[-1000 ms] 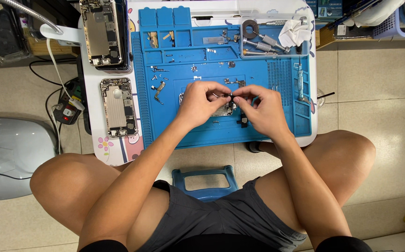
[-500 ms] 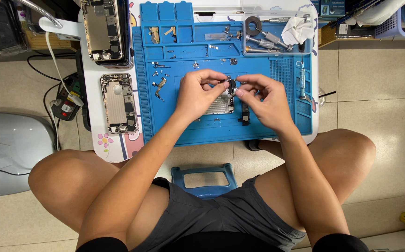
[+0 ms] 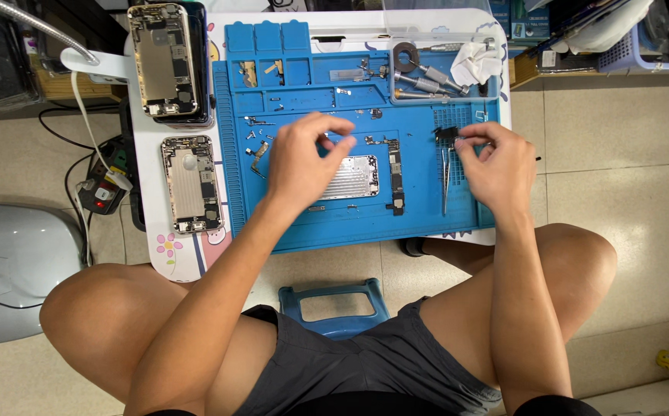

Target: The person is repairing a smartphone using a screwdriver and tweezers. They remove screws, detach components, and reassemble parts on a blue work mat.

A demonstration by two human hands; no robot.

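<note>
The blue repair mat covers most of the small white tabletop, its ribbed sections and top trays keeping loose screws and brackets sorted, so each part likely stays where it was laid. The left hand hovers over the middle of the mat with fingers loosely curled; whether it pinches anything cannot be told. Just beside its fingertips, toward the mat's centre, lies a silver metal shield plate, and right of that a narrow logic board lies lengthwise. The right hand is near the mat's right edge, thumb and forefinger closed on a small black component, held up off the mat as if for a close look. Below that part, tweezers rest on the mat within easy reach. 2 opened phone housings lie along the tabletop's left edge, clear of the working area.
</note>
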